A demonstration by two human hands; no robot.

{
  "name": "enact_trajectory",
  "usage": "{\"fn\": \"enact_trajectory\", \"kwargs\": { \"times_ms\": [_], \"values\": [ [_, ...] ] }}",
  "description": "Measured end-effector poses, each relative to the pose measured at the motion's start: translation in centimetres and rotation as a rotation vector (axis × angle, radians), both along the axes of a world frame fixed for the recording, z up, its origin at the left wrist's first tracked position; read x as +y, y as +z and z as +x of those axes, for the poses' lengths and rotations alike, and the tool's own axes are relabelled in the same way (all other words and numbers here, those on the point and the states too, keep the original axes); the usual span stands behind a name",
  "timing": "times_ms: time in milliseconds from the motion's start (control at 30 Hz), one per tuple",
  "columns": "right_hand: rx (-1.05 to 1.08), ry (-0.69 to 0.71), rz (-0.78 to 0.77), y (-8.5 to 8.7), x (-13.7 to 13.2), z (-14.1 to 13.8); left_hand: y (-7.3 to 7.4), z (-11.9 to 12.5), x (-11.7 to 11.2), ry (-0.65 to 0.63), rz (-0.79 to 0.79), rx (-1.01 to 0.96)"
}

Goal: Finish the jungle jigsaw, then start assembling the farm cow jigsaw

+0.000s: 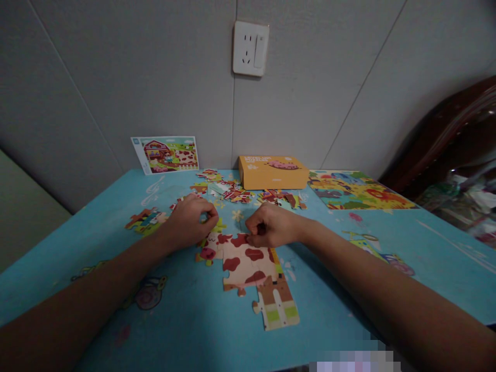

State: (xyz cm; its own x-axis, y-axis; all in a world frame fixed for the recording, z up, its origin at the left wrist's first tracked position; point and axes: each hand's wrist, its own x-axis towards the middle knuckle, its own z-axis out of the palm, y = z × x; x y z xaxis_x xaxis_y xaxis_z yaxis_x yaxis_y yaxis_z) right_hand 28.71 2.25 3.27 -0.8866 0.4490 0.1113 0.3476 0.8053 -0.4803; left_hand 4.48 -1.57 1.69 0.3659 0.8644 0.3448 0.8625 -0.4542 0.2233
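A partly joined jigsaw with a red-spotted cow [248, 261] lies on the blue table [194, 320] in front of me. My left hand [189, 219] rests at its upper left edge, fingers curled and pinched on a small puzzle piece. My right hand [271, 226] sits at the upper right edge of the cow section, fingers closed and pressing on a piece there. A fence piece [277, 305] is joined at the lower right of the section.
Loose puzzle pieces [240, 194] lie scattered behind my hands, more at the left [145, 219]. An orange box [273, 173] stands at the wall, a reference picture [166, 154] leans left of it, a finished puzzle [356, 191] lies right. A dark chair [445, 139] stands far right.
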Motion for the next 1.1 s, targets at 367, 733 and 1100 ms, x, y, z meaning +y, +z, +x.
{"fn": "enact_trajectory", "kwargs": {
  "times_ms": [367,733,1100],
  "values": [
    [-0.084,-0.021,-0.026,0.53,-0.42,0.17,0.33,0.21,-0.06,0.178,-0.074,0.04],
    [-0.16,-0.098,-0.056,0.87,-0.37,-0.1,0.45,0.17,-0.16,0.146,-0.067,-0.052],
    [-0.264,-0.188,0.031,0.83,-0.09,-0.05,0.23,0.19,-0.14,0.007,-0.037,-0.094]
  ]
}}
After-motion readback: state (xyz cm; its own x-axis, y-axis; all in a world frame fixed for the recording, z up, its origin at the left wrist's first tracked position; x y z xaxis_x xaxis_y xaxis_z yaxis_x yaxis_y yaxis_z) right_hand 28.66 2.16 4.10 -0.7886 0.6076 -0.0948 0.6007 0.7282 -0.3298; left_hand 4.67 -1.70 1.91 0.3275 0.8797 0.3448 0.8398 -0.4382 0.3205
